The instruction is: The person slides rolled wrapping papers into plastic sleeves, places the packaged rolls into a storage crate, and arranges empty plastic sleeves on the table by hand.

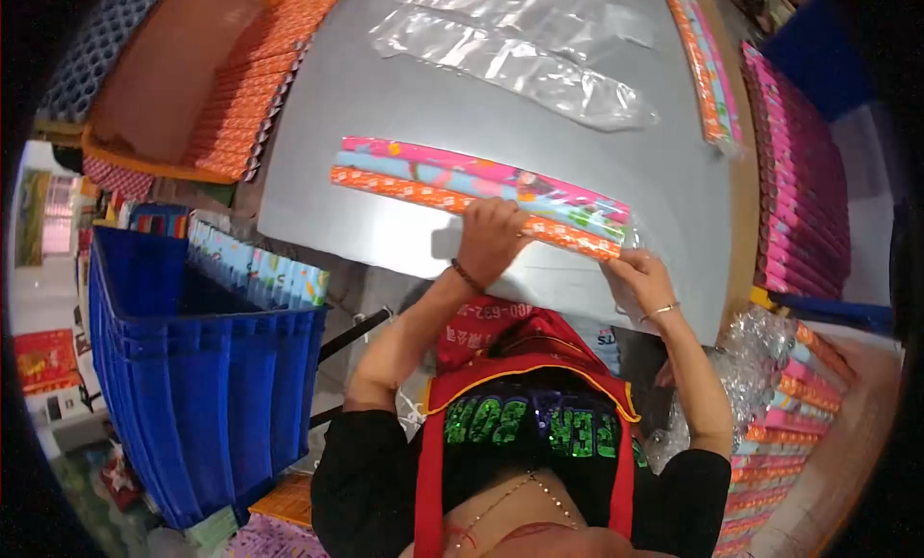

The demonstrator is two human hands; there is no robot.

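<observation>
Three patterned paper rolls lie side by side on the grey table: a pink roll (433,158), a light blue roll (423,177) and an orange roll (399,188). They look like wrapping paper, and clear plastic (633,235) shows at their right end. My left hand (493,236) is closed over the near edge of the bundle, around its middle, fingers curled on the orange roll. At the right end, my right hand (642,277) pinches the near corner, where plastic and orange roll meet; its fingertips are partly hidden.
Clear plastic sleeves (510,58) lie across the far table (318,87). Another bundle of rolls (705,67) rests at the right edge. Pink rolls (799,173) are stacked beyond it. A blue bin (212,394) and a crate of orange rolls (255,87) stand at the left.
</observation>
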